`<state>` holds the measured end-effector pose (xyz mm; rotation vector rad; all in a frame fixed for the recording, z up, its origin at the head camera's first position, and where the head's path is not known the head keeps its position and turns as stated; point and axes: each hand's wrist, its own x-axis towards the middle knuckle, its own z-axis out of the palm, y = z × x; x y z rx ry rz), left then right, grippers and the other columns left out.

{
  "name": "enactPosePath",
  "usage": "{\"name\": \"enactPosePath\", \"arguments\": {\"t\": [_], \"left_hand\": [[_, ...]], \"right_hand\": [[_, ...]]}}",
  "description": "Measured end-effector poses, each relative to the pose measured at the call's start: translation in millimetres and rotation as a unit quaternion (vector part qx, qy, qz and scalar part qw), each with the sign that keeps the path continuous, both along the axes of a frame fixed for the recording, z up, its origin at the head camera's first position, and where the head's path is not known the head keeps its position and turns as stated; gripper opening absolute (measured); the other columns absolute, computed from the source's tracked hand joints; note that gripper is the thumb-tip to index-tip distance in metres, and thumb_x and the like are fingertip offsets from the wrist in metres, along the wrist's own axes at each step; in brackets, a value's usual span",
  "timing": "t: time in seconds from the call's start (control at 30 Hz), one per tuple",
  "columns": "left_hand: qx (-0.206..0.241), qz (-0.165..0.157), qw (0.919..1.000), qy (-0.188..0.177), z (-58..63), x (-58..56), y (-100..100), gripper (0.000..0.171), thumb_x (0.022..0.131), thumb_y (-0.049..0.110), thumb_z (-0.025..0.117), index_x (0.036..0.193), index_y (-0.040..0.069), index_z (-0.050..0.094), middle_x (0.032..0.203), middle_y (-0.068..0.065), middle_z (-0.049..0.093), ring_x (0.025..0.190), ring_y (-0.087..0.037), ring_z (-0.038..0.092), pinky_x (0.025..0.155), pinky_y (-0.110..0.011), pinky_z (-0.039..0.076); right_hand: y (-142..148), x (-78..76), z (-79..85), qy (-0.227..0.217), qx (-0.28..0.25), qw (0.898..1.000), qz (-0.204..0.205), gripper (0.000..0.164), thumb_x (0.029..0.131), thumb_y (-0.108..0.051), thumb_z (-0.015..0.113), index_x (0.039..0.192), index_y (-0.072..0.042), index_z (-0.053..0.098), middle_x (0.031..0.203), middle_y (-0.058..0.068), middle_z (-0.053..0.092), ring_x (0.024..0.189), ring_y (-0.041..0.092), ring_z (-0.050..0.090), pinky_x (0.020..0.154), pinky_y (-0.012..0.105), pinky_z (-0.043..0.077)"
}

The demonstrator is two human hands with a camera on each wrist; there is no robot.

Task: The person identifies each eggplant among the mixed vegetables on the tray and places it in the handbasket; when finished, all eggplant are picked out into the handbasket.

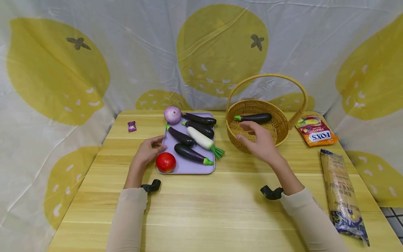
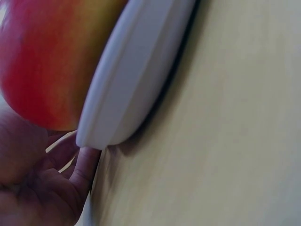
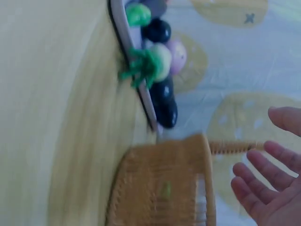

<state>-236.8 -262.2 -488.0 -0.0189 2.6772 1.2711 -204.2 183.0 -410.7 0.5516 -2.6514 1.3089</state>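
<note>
My left hand (image 1: 148, 151) is at the left edge of a lilac tray (image 1: 189, 169), fingers loosely bent and fingertips at its rim. Beside it on the tray lies a round red fruit (image 1: 165, 162), yellowish on one side in the left wrist view. The tray also bears several eggplants (image 1: 190, 154), a white radish (image 1: 199, 137) with green leaves, and a purple onion (image 1: 172, 114). Over the front of a wicker basket (image 1: 234, 140) hovers my right hand (image 1: 261, 141), thumb and fingers apart and holding nothing. One eggplant (image 1: 256, 118) lies inside that basket.
The basket's tall arched handle (image 1: 267, 75) rises above it. Right of the basket lie a FOX'S fruit candy bag (image 1: 316, 130) and a long clear noodle-like packet (image 1: 343, 192). A small purple wrapped candy (image 1: 132, 126) sits left of the tray. A lemon-print curtain (image 1: 141, 52) hangs behind.
</note>
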Motion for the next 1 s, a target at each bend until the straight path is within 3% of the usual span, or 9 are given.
{"name": "enactPosePath", "arguments": {"t": [0.57, 1.0], "left_hand": [[0.006, 0.011, 0.9999, -0.003, 3.0, -0.3, 1, 0.053, 0.098, 0.024, 0.070, 0.149, 0.022, 0.057, 0.127, -0.017, 0.066, 0.119, -0.033, 0.059, 0.105, -0.045, 0.048], [0.002, 0.006, 1.0000, -0.004, 3.8, 0.6, 2, 0.053, 0.099, 0.025, 0.070, 0.150, 0.021, 0.056, 0.126, -0.019, 0.066, 0.119, -0.033, 0.058, 0.102, -0.040, 0.048]], "right_hand": [[-59, 13.8, -17.1, -0.032, -0.017, 0.997, 0.070, 0.050, 0.095, -0.024, 0.076, 0.139, -0.007, 0.059, 0.135, 0.010, 0.064, 0.122, 0.031, 0.062, 0.105, 0.044, 0.051], [-80, 22.9, -22.5, -0.078, -0.040, 0.991, 0.098, 0.054, 0.094, -0.024, 0.077, 0.139, -0.002, 0.059, 0.137, 0.017, 0.062, 0.120, 0.039, 0.064, 0.102, 0.051, 0.053]]}}
